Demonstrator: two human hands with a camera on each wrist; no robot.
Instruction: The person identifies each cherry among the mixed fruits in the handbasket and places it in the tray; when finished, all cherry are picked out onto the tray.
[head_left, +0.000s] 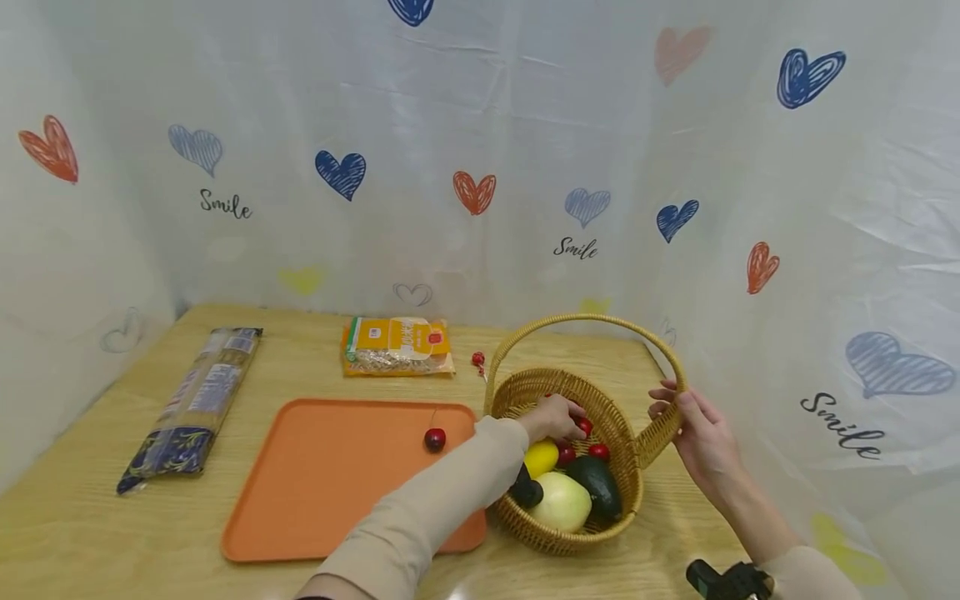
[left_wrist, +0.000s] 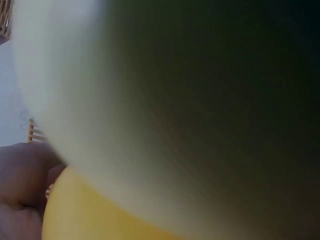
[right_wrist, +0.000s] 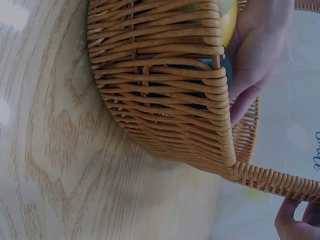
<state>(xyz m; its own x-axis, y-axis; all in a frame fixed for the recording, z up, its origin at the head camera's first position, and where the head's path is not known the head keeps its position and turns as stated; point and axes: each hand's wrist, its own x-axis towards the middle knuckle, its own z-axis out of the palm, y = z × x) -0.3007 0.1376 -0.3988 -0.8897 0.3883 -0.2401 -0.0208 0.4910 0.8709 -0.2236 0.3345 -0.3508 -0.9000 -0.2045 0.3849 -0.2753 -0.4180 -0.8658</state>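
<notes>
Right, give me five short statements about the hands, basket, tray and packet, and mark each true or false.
1. The right hand grips the handle of the basket. True.
2. The left hand rests on the orange tray. False: it reaches into the basket.
3. The yellow fruit lies outside the basket. False: it lies inside.
4. A cherry lies on the orange tray. True.
5. In the head view, the long packet is right of the tray. False: it is left of it.

"Smile" (head_left: 226, 204) thrice on white curtain (head_left: 517, 100), orange packet (head_left: 399, 335) print unclear
</notes>
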